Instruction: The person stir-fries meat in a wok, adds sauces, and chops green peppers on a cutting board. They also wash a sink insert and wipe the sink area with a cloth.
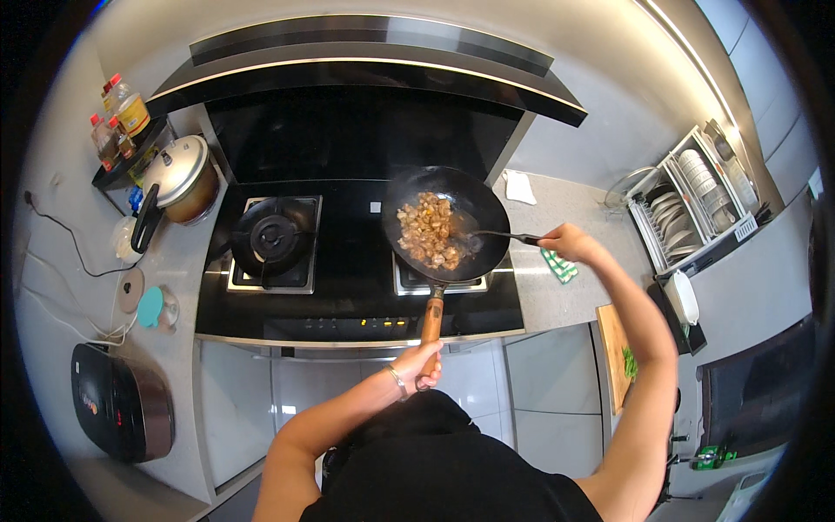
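A black wok [486,196] rests over the right burner of the black glass cooktop [355,261]. Browned chunks of food, perhaps meat, [427,230] lie in its left and middle part. My left hand [421,368] is closed around the lower end of the wok's wooden handle [432,320]. From the right, my right hand [571,244] grips the black handle of a cooking utensil [499,233]. The utensil's head is down in the wok, at the food's right side; its exact shape is blurred.
An iron ring stand surrounds the left burner [271,238]. At left are a pressure cooker [176,169], sauce bottles [130,111] and a rice cooker [121,404]. At right are a green-and-white cloth [560,267], a dish rack [691,196] and a cutting board [612,352] with chopped greens. A range hood [372,72] overhangs the back.
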Demonstrator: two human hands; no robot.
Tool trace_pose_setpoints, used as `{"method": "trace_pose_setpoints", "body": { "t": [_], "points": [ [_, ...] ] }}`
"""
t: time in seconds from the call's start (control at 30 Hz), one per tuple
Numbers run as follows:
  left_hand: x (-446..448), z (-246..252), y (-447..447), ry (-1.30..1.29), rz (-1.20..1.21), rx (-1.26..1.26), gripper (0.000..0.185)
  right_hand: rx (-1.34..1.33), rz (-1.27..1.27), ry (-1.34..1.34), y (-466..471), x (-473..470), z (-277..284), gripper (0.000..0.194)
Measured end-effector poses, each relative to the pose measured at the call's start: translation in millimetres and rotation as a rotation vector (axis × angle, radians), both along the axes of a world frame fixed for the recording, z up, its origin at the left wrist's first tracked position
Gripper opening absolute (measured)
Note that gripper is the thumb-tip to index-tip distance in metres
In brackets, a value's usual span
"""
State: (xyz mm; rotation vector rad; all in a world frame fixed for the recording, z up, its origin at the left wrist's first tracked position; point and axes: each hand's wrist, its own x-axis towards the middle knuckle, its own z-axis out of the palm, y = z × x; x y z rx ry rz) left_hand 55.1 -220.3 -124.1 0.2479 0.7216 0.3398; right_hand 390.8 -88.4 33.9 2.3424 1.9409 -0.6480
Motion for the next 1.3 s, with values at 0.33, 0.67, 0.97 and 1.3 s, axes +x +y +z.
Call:
{"method": "trace_pose_setpoints", "body": {
  "t": [0.33, 0.67, 0.97, 1.3],
  "points": [
    [-3.2, 6.3, -1.3, 0.032, 0.043, -0.005, 0.032, 0.416, 0.454, -0.268, -23.0, -29.4, 21.7, 0.028],
    [-0.2, 0.5, -2.5, 0.031, 0.047, -0.005, 0.034, -0.346, 0.023, -0.124, -13.5, -10.1, 89.8, 0.028],
    [7.5, 5.5, -2.5, 0.058, 0.083, -0.044, 0.03, 0.131, -0.097, 0.566, -25.7, -52.6, -66.6, 0.034],
    [8.3, 2.3, -6.3, 0.074, 0.108, -0.022, 0.032, 0.286, 0.359, -0.57, -38.3, -56.7, 67.4, 0.026]
  ]
}}
